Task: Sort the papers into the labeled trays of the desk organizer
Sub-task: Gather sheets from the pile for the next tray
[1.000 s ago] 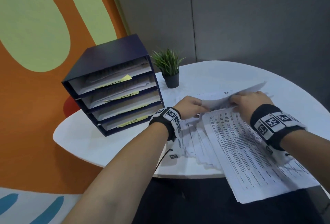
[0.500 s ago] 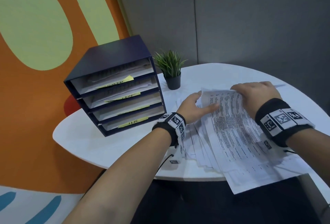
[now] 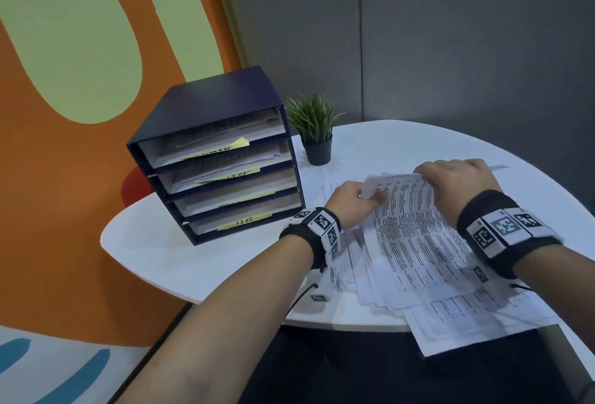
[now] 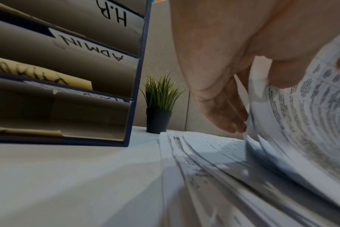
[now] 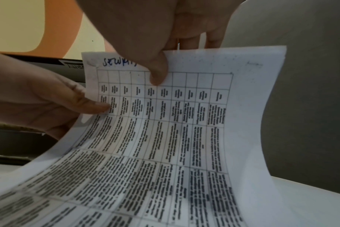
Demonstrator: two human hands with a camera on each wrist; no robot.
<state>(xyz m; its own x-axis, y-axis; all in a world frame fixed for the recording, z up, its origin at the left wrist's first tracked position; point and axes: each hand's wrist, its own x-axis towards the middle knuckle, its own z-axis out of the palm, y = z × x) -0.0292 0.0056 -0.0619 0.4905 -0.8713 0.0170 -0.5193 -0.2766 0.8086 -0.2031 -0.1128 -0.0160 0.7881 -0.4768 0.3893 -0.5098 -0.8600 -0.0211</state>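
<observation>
A fanned stack of printed papers (image 3: 380, 278) lies on the white table (image 3: 193, 262). The top sheet (image 3: 415, 226), a printed table with blue handwriting at its head (image 5: 118, 63), is curled up off the stack by its far edge. My right hand (image 3: 457, 178) pinches that far edge, thumb (image 5: 157, 73) on the printed face and fingers behind. My left hand (image 3: 354, 207) pinches the sheet's left edge, thumb (image 5: 95, 106) on the front. The navy desk organizer (image 3: 199, 101) stands to the left, several trays with yellow labels; "H.R" (image 4: 120, 18) and "ADMIN" (image 4: 91, 47) are readable.
A small potted plant (image 3: 317, 133) stands just right of the organizer, behind the papers. The near end of the stack overhangs the table's front edge (image 3: 476, 336). Bare tabletop lies in front of the organizer. A grey partition wall (image 3: 450, 49) closes the back.
The top sheet's far edge has been lifted and curled toward me, so its printed face now shows. My left hand moved onto the sheet's left edge.
</observation>
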